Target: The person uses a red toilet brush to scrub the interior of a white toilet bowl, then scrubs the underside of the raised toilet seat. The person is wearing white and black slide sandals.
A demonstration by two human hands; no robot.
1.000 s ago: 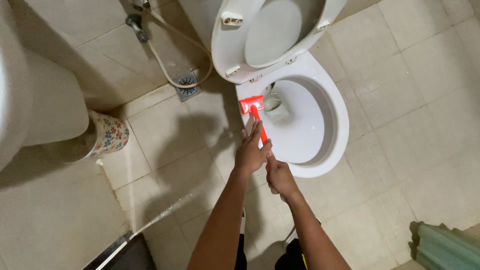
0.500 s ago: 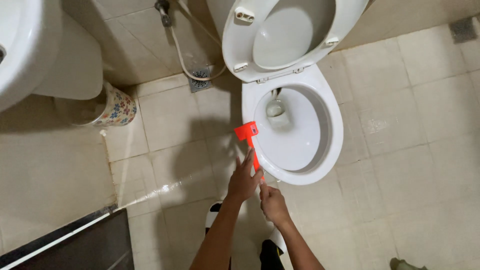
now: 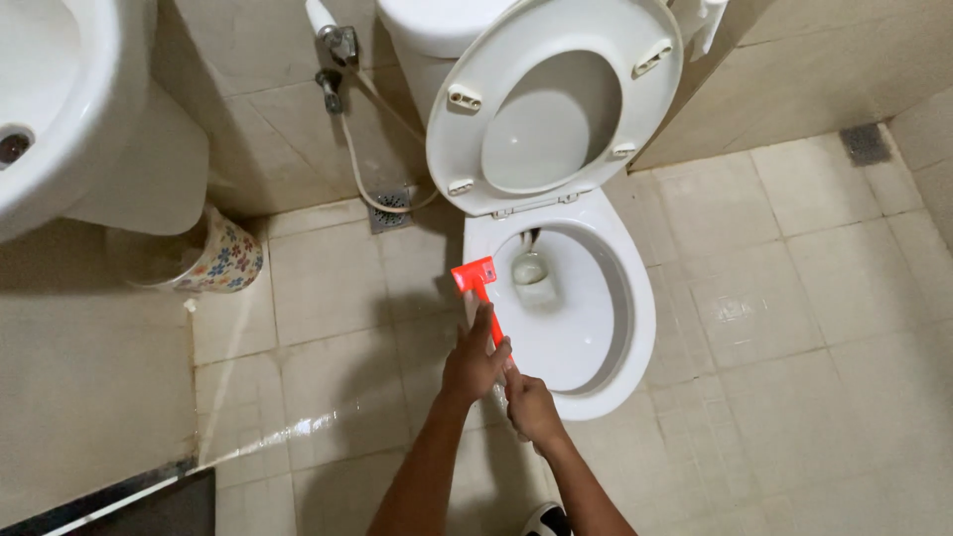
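Hands grip one orange brush (image 3: 483, 298): left hand (image 3: 475, 362) has fingers closed on its handle, right hand (image 3: 530, 407) closed lower, beside the white toilet bowl (image 3: 635, 328).

I count two hands, my left hand (image 3: 475, 363) and my right hand (image 3: 532, 407), on one orange brush (image 3: 480, 290). There is one white toilet (image 3: 571, 308) with one raised seat (image 3: 556, 109), one basin (image 3: 50, 109), one flowered bin (image 3: 220, 260), one spray hose (image 3: 349, 149) and one floor drain (image 3: 390, 209).
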